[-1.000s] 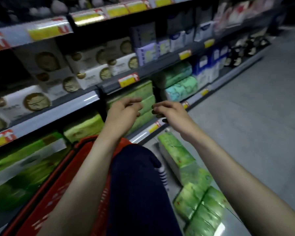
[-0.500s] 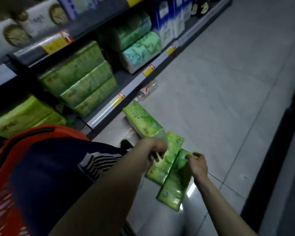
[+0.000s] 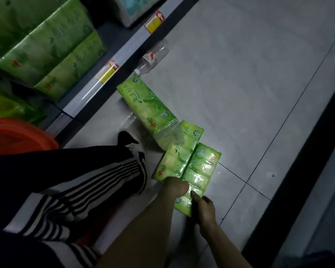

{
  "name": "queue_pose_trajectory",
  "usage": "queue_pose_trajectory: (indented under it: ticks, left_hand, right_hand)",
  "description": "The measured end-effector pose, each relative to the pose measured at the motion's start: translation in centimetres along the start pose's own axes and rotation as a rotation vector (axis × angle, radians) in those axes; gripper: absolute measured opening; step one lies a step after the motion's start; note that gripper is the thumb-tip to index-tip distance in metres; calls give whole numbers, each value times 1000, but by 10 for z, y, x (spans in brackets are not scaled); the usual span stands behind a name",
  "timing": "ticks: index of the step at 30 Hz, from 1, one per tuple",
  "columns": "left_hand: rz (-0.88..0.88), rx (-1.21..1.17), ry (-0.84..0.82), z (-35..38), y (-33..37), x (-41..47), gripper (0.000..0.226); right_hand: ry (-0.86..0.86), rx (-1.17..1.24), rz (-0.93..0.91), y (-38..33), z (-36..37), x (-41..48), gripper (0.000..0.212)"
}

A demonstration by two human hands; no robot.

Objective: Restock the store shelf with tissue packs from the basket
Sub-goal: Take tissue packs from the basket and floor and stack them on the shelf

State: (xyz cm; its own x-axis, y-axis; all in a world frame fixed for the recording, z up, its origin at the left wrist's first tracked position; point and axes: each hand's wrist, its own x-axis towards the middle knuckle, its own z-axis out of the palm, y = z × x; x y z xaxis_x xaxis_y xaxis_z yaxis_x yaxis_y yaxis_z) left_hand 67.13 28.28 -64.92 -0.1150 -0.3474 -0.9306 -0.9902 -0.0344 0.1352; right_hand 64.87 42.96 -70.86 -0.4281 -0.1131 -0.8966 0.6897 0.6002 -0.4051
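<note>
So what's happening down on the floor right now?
A person crouches by the shelf, reaching for two green tissue packs lying side by side on the floor. The right hand pinches the near end of the right pack; the left hand sits curled at the near end of the left pack, grip unclear. A third pack and a plastic bottle lie nearer the shelf, the red basket at left.

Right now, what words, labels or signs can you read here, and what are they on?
"茶语经典", as best I can read it: on the long pack on the floor.
"经典": on the middle pack, the rest covered.
Lost in glare: characters on the right pack.
Blurred: print on the yellow-and-red price tags.
Unreadable: red-and-white label on the bottle.
Blurred: print on the shelf packs.
</note>
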Motion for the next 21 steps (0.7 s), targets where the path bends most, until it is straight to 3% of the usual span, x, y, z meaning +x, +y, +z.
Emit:
queue_pose_trajectory:
  ticks: [2, 5, 8, 11, 16, 21]
  left_hand:
    - [35, 19, -22, 11, -4, 14, 36]
    - [-74, -93, -87, 2, -1, 10, 47]
    - [-85, -75, -280, -7, 0, 3, 54]
    - [-38, -91, -371, -14, 7, -12, 55]
    - [-1, 0, -416, -33, 24, -40, 37]
    - [133, 114, -396, -92, 45, -74, 40]
  right_hand:
    - [-16, 43, 6, -3, 2, -1, 26]
    - [-47, 113, 28, -8, 0, -6, 17]
    - [-67, 178, 8, -12, -5, -11, 43]
    - [-8, 194, -45, -18, -13, -20, 40]
    - [35, 234, -177, -39, -25, -51, 29]
    - [-124, 296, -323, -79, -24, -86, 36]
